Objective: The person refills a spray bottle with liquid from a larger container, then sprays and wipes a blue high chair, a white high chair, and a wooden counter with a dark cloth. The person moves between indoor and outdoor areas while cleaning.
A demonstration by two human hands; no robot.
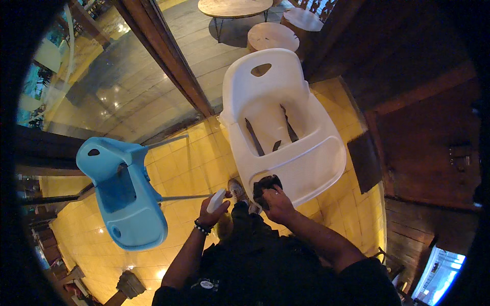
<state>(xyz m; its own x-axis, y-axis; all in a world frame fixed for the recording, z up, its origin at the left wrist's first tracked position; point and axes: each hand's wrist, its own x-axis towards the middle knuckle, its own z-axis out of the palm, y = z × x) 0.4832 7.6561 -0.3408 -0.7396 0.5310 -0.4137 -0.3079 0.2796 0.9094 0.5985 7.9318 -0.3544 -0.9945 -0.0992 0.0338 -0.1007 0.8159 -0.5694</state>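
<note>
A white plastic high chair (pixel 306 164) with dark straps in its seat stands in front of me. My right hand (pixel 278 204) grips a dark, crumpled cloth (pixel 265 188) at the near left corner of its tray. To the left, my left hand (pixel 213 212) is closed around a spray bottle with a white trigger head (pixel 216 201); its yellowish body (pixel 224 227) hangs below the hand, partly hidden. A blue plastic high chair (pixel 134 225) with metal legs stands farther left, touched by neither hand.
Yellow tiles (pixel 183 168) cover the floor. Beyond a dark wooden post (pixel 168 49) are a round wooden table (pixel 235 7) and log stools (pixel 272 37). A dark mat (pixel 364 162) lies at the right, beside dark wooden panelling (pixel 428 153). A carved wooden piece (pixel 130 285) is at the lower left.
</note>
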